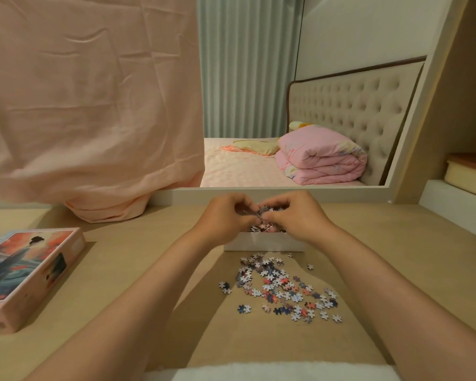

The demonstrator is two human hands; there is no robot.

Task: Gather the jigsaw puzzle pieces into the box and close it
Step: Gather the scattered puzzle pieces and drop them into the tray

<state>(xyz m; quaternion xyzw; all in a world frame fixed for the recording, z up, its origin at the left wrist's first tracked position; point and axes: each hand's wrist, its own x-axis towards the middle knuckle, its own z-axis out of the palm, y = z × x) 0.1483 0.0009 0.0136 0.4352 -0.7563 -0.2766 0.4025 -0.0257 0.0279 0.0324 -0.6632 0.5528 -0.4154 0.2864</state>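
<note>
A white box base point(264, 243) stands on the beige table at centre, with puzzle pieces inside. Above it, my left hand point(226, 215) and my right hand point(294, 213) meet, fingers curled around a clump of puzzle pieces point(263, 211) held between them. Several loose jigsaw pieces point(280, 290) lie scattered on the table in front of the box, between my forearms. The pink box lid point(28, 273) with a painted figure lies at the left of the table.
A large mirror point(286, 105) leans behind the table, showing a bed and pink quilt. A peach cloth point(88, 105) hangs over its left part and bunches on the table. White blocks point(451, 210) sit at the right edge.
</note>
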